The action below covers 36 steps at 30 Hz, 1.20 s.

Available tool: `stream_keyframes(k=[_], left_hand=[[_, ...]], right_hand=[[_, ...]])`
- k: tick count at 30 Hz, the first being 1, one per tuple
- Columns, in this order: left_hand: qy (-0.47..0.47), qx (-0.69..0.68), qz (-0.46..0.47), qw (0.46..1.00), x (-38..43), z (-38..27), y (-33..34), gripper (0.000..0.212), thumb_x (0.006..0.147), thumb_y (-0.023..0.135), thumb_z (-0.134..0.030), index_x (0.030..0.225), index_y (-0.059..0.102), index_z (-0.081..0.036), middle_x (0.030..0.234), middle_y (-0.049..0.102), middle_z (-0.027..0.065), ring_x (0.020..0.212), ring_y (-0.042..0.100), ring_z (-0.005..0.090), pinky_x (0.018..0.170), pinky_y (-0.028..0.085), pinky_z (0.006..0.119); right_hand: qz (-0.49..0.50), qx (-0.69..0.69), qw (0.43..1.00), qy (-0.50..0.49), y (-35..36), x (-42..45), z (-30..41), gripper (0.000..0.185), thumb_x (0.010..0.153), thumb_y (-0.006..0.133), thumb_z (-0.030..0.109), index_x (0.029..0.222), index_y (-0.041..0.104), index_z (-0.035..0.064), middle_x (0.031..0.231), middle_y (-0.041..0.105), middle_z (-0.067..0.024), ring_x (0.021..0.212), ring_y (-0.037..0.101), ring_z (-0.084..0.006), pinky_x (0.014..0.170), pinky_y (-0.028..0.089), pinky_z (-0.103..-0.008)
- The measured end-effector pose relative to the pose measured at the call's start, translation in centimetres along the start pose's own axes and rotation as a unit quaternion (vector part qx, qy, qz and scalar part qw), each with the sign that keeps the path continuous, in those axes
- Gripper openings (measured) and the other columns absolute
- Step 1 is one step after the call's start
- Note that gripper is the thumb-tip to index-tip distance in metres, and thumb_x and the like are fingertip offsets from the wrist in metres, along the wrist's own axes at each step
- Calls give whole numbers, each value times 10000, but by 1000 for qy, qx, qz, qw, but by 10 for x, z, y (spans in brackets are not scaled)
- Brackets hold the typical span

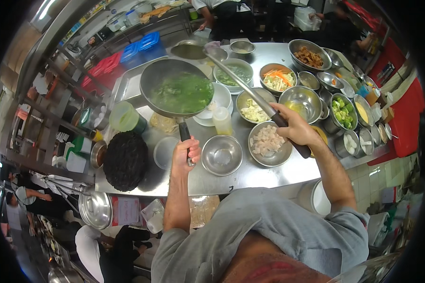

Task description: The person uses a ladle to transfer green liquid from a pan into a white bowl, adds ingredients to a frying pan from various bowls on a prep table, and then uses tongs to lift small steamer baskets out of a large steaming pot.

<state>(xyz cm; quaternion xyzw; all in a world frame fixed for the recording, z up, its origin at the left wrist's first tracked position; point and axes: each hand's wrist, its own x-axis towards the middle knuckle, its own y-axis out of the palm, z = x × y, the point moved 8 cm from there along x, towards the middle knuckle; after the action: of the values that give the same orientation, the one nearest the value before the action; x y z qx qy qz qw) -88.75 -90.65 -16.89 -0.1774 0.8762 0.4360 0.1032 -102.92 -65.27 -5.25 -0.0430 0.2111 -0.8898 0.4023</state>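
My left hand (185, 155) grips the black handle of a deep, dark frying pan (152, 72), raised over the steel table (184, 189). Green leafy soup (186, 92) fills much of the pan. In my right hand (297, 125) is the black grip of a long steel ladle (242, 82); its blurred bowl hangs beyond the pan's far rim. Partly hidden by the pan is a white bowl (224, 97) on a plate. Behind the ladle shaft, another white bowl (249, 65) contains similar green soup. Diced pale meat (267, 141) lies in a steel bowl below my right hand.
Near my left forearm are a black round stand (125, 161) and a green-tinted container (124, 116). A squeeze bottle (222, 120) and a steel bowl (222, 155) stand mid-table. Vegetable bowls (278, 79) line the right. Co-workers (230, 14) stand across the table; another person (92, 251) is lower left.
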Motion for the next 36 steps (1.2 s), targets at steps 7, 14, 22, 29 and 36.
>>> stream_keyframes(k=[7, 14, 22, 29, 36], left_hand=[[-6, 46, -18, 999, 3, -3, -5, 126, 768, 516, 6, 807, 485, -110, 549, 380, -31, 372, 336, 56, 294, 248, 212], [13, 127, -42, 991, 0, -14, -3, 148, 755, 529, 11, 764, 451, -115, 535, 371, -32, 365, 339, 54, 287, 243, 211], [14, 133, -21, 991, -5, -17, -2, 164, 740, 544, 5, 737, 424, -108, 530, 375, -23, 358, 350, 59, 286, 269, 216], [19, 162, -23, 986, -2, -17, 8, 202, 714, 562, 5, 741, 388, -95, 525, 382, -8, 354, 374, 75, 275, 292, 235], [35, 199, -41, 979, -7, -21, -2, 203, 698, 563, 11, 740, 386, -79, 529, 401, 7, 344, 381, 86, 272, 302, 247]], right_hand=[[32, -168, 979, -112, 19, 35, 38, 659, 657, 520, -9, 1291, 363, 73, 1018, 572, -216, 887, 562, -358, 777, 432, -393], [45, -223, 964, -138, 24, 33, 19, 667, 663, 541, 4, 1301, 367, 90, 974, 590, -211, 877, 576, -330, 773, 441, -391], [60, -348, 931, -95, -22, 7, 15, 675, 662, 547, -6, 1304, 381, 123, 927, 612, -173, 876, 585, -311, 778, 456, -391], [-24, -265, 941, -207, -8, 34, 38, 679, 646, 543, -9, 1296, 385, 105, 923, 603, -187, 853, 578, -338, 753, 448, -405], [36, -338, 931, -134, -24, -2, 16, 664, 669, 594, 16, 1296, 397, 116, 948, 602, -189, 847, 600, -297, 728, 452, -375]])
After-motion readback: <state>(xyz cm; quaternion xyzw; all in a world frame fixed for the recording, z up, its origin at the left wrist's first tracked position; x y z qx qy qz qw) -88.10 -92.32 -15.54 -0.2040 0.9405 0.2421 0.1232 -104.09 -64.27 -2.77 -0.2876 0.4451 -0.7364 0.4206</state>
